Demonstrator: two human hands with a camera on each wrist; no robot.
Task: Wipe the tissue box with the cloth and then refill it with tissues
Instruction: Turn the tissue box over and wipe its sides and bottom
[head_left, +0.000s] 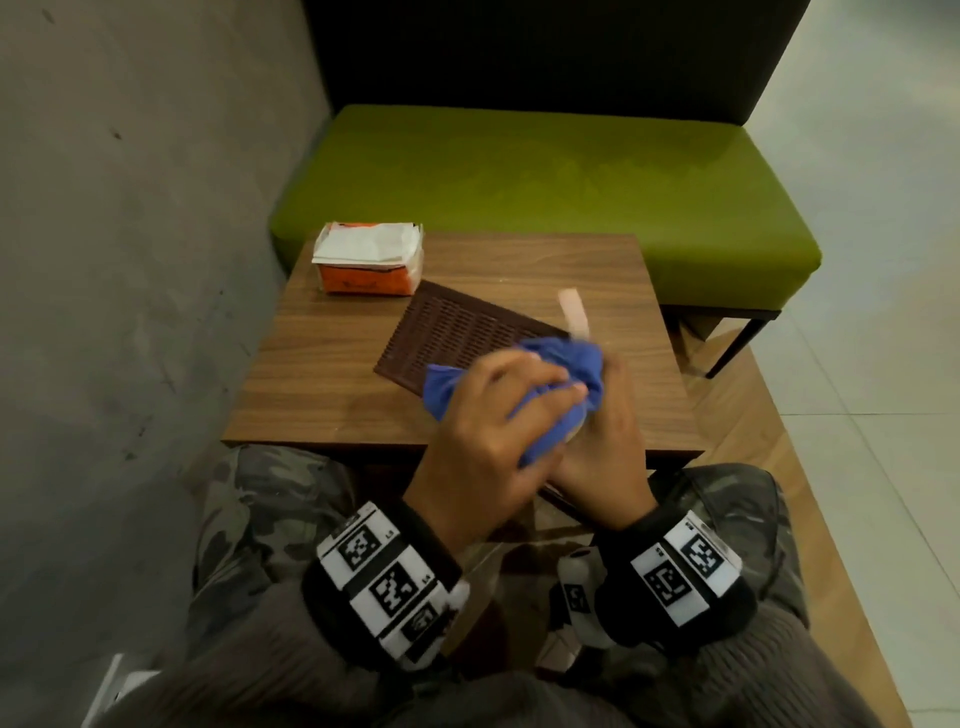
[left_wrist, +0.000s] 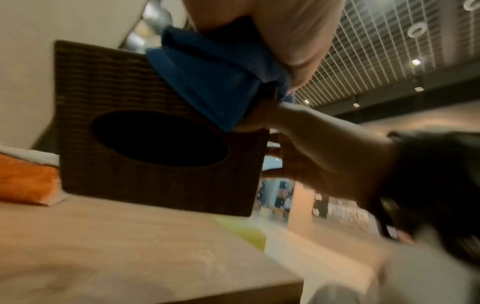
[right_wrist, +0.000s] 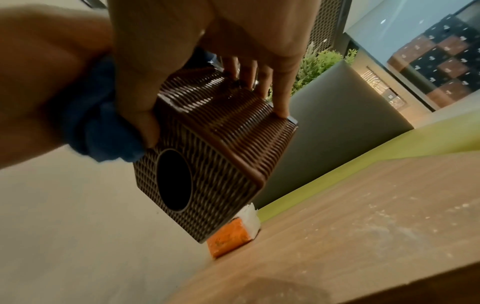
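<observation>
The brown woven tissue box (head_left: 457, 327) is held tilted over the wooden table, its dark oval opening (left_wrist: 155, 139) empty. My right hand (head_left: 608, 415) grips the box, thumb on the face with the opening and fingers (right_wrist: 280, 102) across the opposite side of the box (right_wrist: 221, 164). My left hand (head_left: 519, 395) clutches a bunched blue cloth (head_left: 545, 374) and presses it against the box's upper edge; the cloth (left_wrist: 207, 78) covers that corner. An orange pack of white tissues (head_left: 369, 260) lies at the table's far left corner. Whether the box touches the table is unclear.
The small wooden table (head_left: 322, 389) stands against a grey wall (head_left: 130, 234) on the left. A green bench (head_left: 545, 182) sits beyond its far edge. A pale strip (head_left: 574, 312) shows just past the cloth. My knees are under the near edge.
</observation>
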